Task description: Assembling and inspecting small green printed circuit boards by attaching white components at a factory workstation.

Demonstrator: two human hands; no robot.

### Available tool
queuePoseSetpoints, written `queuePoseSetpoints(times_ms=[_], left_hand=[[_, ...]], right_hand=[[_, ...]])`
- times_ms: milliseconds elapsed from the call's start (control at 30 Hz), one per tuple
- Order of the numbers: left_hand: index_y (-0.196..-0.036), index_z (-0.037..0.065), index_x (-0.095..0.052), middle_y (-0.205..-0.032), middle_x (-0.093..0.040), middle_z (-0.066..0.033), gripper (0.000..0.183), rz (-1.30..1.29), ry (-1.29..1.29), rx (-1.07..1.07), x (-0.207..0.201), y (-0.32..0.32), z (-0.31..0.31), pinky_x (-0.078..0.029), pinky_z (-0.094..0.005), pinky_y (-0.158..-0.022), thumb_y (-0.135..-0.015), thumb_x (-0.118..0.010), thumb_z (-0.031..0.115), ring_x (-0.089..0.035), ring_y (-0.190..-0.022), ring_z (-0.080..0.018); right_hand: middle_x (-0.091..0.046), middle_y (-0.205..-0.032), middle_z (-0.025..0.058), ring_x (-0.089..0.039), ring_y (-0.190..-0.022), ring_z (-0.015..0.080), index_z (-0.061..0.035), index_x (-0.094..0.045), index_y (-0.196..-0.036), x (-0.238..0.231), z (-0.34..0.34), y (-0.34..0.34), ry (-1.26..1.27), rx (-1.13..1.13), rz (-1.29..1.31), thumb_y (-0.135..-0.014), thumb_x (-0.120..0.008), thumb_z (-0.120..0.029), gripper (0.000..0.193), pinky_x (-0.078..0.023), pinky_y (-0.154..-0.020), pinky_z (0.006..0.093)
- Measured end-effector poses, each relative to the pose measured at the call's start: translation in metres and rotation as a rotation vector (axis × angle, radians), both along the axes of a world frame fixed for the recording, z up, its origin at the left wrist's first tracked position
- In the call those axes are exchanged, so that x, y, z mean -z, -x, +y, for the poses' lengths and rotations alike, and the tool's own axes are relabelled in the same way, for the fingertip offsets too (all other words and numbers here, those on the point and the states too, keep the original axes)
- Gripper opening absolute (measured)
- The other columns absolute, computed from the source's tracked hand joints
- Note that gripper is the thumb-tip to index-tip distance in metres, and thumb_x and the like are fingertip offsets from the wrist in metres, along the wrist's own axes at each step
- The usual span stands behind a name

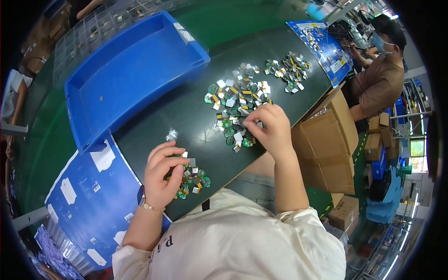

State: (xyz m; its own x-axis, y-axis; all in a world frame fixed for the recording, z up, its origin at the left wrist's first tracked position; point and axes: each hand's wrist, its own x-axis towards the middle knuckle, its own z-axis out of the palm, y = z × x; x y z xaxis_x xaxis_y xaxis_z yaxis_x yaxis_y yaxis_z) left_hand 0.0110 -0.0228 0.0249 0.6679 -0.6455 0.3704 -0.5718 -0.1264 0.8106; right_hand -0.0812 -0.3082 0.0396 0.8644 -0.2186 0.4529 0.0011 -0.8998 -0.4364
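My right hand (273, 130) is at the near side of a big loose pile of small electronic modules (240, 100), green, white and gold. Its thumb and index finger are pinched together over the pile, and what is between them is too small to make out. My left hand (163, 175) reaches over a smaller heap of similar modules (196, 177) by the table's near edge. The fingers of that hand are curved and apart, hiding part of the heap. Just beyond them lies a small clear crumpled plastic piece (171, 134). A third pile of modules (289, 70) sits farther right.
A large blue plastic tray (135, 65) rests at the far left of the dark green table (186, 112). Blue printed sheets (93, 200) cover the left end. An open cardboard box (322, 144) stands to my right, near a masked person (380, 70) seated at the table.
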Motion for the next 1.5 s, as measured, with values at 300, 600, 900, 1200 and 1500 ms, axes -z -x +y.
queuePoseSetpoints(times_ms=[300, 600, 900, 1200, 1500], left_hand=[[-0.089, 0.004, -0.069, -0.088, -0.068, -0.0093, 0.012, 0.115, 0.065, 0.102, 0.0, 0.001, 0.001, -0.051, -0.0344, -0.076, -0.08, -0.062, 0.0, -0.066, -0.086, -0.0254], [-0.097, 0.001, -0.069, -0.092, -0.07, -0.0083, 0.011, 0.578, 0.17, 0.071, 0.003, 0.009, 0.008, -0.052, -0.0274, -0.075, -0.089, -0.06, 0.002, -0.066, -0.084, -0.0156], [-0.095, 0.002, -0.058, -0.086, -0.066, -0.0038, 0.004, 1.145, 0.464, -0.052, 0.016, -0.001, 0.008, -0.052, -0.024, -0.079, -0.092, -0.059, 0.004, -0.064, -0.083, -0.0096], [-0.099, 0.004, -0.055, -0.102, -0.065, -0.0064, 0.008, 1.247, 0.718, 0.002, 0.018, -0.008, 0.01, -0.053, -0.0279, -0.088, -0.092, -0.058, 0.003, -0.064, -0.094, -0.0138], [-0.108, 0.004, -0.057, -0.105, -0.066, -0.0098, 0.016, 1.288, 0.686, 0.093, 0.02, -0.01, 0.014, -0.052, -0.0314, -0.09, -0.093, -0.059, 0.008, -0.064, -0.098, -0.0186]], right_hand=[[-0.066, -0.076, 0.0029, -0.059, -0.067, 0.0083, -0.0037, -0.06, -0.079, -0.005, 0.027, -0.012, -0.307, 0.182, -0.077, -0.079, -0.071, -0.003, 0.011, -0.04, -0.054, 0.022], [-0.071, -0.09, 0.0036, -0.061, -0.071, 0.0205, -0.0101, -0.06, -0.074, -0.006, 0.094, -0.029, -0.235, -0.312, -0.2, -0.065, -0.078, -0.003, 0.021, -0.044, -0.066, 0.0318], [-0.07, -0.093, -0.0012, -0.056, -0.07, 0.0187, -0.0116, -0.064, -0.078, 0.006, 0.127, -0.043, -0.092, -0.355, -0.272, -0.062, -0.078, -0.006, 0.022, -0.046, -0.062, 0.0289], [-0.065, -0.11, 0.0062, -0.057, -0.089, 0.024, -0.007, -0.07, -0.102, -0.01, 0.115, -0.043, -0.308, -0.573, -0.103, -0.069, -0.067, 0.002, 0.034, -0.044, -0.08, 0.0351], [-0.063, -0.114, 0.014, -0.059, -0.097, 0.0309, -0.0039, -0.067, -0.111, -0.066, 0.088, -0.119, 0.227, -0.136, -0.202, -0.073, -0.068, -0.001, 0.038, -0.046, -0.083, 0.0371]])
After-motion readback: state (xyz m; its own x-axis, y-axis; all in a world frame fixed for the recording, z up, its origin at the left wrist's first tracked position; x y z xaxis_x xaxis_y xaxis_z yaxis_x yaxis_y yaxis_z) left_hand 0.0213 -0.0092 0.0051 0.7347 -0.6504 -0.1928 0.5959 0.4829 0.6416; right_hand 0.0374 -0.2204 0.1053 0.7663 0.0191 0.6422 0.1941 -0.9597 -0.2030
